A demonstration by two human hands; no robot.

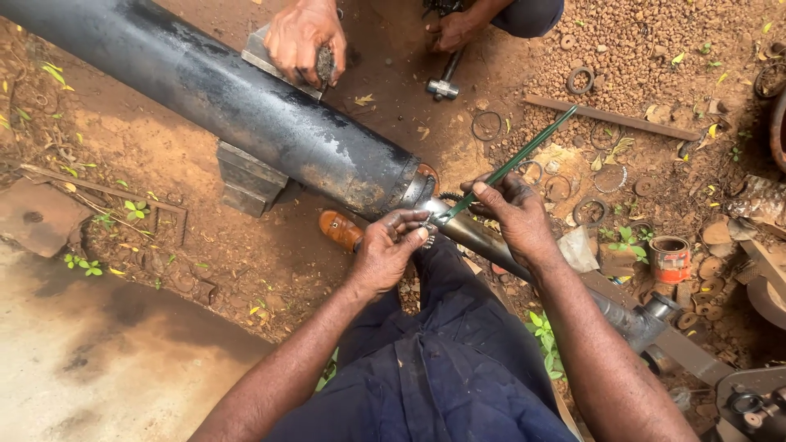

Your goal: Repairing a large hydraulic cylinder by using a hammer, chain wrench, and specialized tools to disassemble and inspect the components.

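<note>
A long black steel cylinder [237, 102] lies slanted across the dirt on a metal block [246, 182], with a shiny rod [479, 237] coming out of its end. My left hand [385, 250] pinches a small metal part against the rod, right at the cylinder's end cap [419, 190]. My right hand [516, 217] grips a thin green rod-like tool [524, 155] whose tip touches the same spot. Another person's hands are at the top: one hand [303, 37] rests on the cylinder, the other hand [454, 29] holds a hammer [444, 82].
Rusty rings and seals [580, 79] lie scattered on the gravel to the right, with a flat metal bar [614, 119] and a small red tin [670, 258]. A brown shoe [340, 229] sits under the cylinder. A concrete slab [98, 360] fills the lower left.
</note>
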